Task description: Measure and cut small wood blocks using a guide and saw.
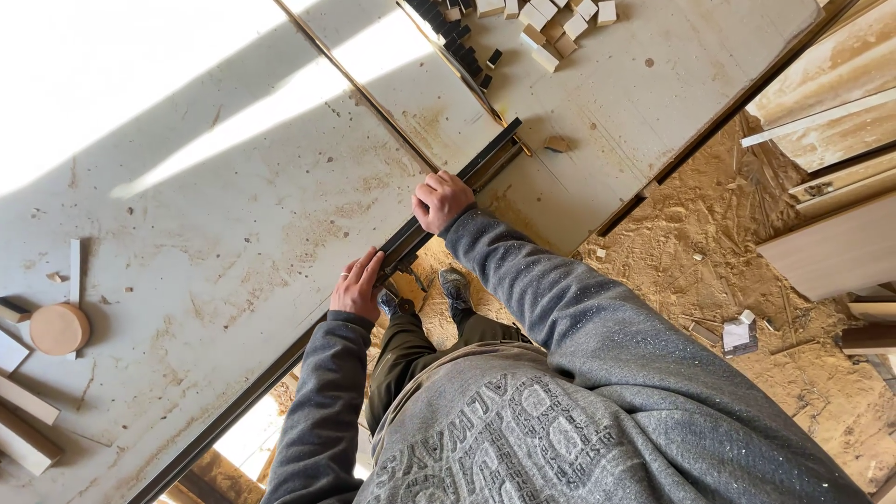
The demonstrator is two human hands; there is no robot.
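Where the bench (215,215) runs out to its far left edge, a round wooden disc (59,329) lies flat, with pale offcuts (23,420) just below it near the lower left corner and a thin strip (75,271) standing off just above. Sunlight falls in a broad band across the dusty grey top from the upper left corner. Along the bench's near edge a dark metal bar (448,201) lies on the slant, rising from lower left to upper right. The left hand (357,285) rests flat on the bench top just beside the bar's lower end, fingers together and stretched out, thumb at the edge; it grips nothing that can be seen. Further up the bar, the right hand (441,199) is closed over it, knuckles up, fingers curled round the metal. The two hands are apart, one on the bench, one clamped on the bar. Below them, between the grey sleeves, a shoe (455,287) shows on the sawdust floor (728,243). Beyond the bar's upper end a small wood chip (557,144) lies on the bench, and at the far edge a heap of small pale blocks (551,28) sits beside a row of dark ones. Off the right side, boards (831,252) are stacked over the sawdust.
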